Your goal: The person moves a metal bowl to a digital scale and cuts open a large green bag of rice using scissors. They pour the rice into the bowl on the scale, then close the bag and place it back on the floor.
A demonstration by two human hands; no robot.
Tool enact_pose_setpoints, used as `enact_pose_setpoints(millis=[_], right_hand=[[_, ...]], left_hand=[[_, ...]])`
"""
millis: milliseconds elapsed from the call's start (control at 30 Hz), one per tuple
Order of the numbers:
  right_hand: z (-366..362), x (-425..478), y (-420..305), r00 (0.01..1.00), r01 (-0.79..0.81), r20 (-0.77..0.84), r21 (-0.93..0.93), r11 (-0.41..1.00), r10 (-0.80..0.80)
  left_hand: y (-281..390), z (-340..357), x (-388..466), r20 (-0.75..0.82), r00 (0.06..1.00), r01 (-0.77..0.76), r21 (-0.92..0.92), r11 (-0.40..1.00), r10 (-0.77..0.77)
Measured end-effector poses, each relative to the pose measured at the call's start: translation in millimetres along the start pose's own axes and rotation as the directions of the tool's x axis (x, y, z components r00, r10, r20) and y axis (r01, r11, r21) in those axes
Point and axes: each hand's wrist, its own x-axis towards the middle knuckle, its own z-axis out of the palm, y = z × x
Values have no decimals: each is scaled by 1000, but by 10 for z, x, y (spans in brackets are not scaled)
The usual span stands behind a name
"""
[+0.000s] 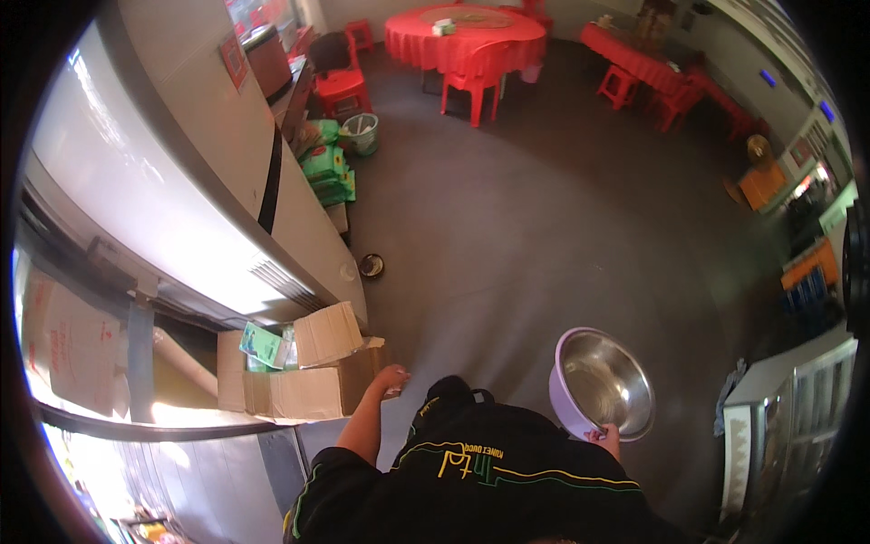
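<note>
In my right hand [603, 435] is the rim of a wide metal basin [598, 381] with a lilac outside. The basin hangs tilted at my right side, its shiny inside facing up and holding nothing that I can see. My left hand [392, 380] hangs in front of the near right end of an open cardboard box [307, 393]. Its fingers are curled, and whether anything small is in them is unclear. Raised flaps top the box, and a green printed packet [262, 345] sticks out of it.
A tall white appliance [177, 170] stands at the left beyond the box. Green packs [326, 170] and a waste bin [361, 133] line its far side. A small round dish [372, 266] lies on the floor [516, 224]. Red-covered tables and chairs [474, 78] stand farther off; a glass-fronted cabinet [792, 421] is at right.
</note>
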Motion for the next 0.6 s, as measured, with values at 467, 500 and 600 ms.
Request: enact_pose_setpoints(millis=[467, 500, 600], right_hand=[[1530, 3572, -1819, 729, -642, 297, 608, 466, 617], [1645, 3784, -1794, 688, -680, 309, 592, 433, 657], [2004, 4120, -2279, 701, -653, 228, 586, 480, 676]], left_hand=[[1413, -573, 1379, -219, 976, -14, -133, 991, -16], [1485, -645, 1524, -251, 967, -68, -70, 995, 48], [2502, -877, 1776, -174, 985, -22, -137, 990, -3]])
